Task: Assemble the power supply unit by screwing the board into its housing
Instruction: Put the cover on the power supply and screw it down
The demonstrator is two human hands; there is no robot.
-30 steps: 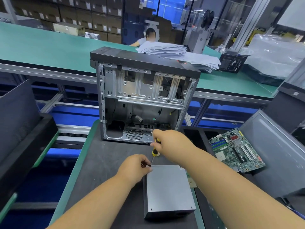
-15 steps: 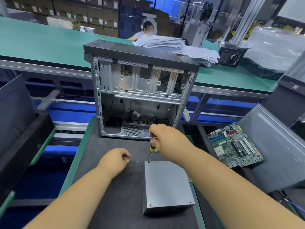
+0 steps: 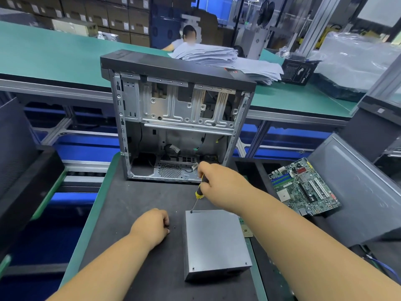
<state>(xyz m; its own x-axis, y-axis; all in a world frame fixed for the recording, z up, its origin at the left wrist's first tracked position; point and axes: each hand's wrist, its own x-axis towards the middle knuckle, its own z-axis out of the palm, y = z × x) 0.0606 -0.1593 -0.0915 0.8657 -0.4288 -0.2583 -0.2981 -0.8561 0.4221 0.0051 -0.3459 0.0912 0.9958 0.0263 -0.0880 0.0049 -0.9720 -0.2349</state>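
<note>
The grey metal power supply housing [image 3: 217, 242] lies flat on the black mat, its lid facing up. My right hand [image 3: 221, 187] grips a yellow-and-black screwdriver [image 3: 199, 193]. The screwdriver's tip stands on a screw at the housing's far left corner. My left hand [image 3: 152, 227] rests on the mat just left of the housing, fingers curled under, and nothing shows in its grip. A small dark screw [image 3: 174, 226] lies on the mat by its fingertips.
An open computer case [image 3: 178, 118] stands upright at the mat's far edge. A green motherboard [image 3: 303, 187] lies to the right, beside a grey panel [image 3: 358, 192]. A black tray [image 3: 23, 170] sits at the left. Green benches and a paper stack [image 3: 217, 57] are behind.
My left hand let go near the screwdriver tip and drew back left onto the mat. The screwdriver tip came down onto the housing's far left corner.
</note>
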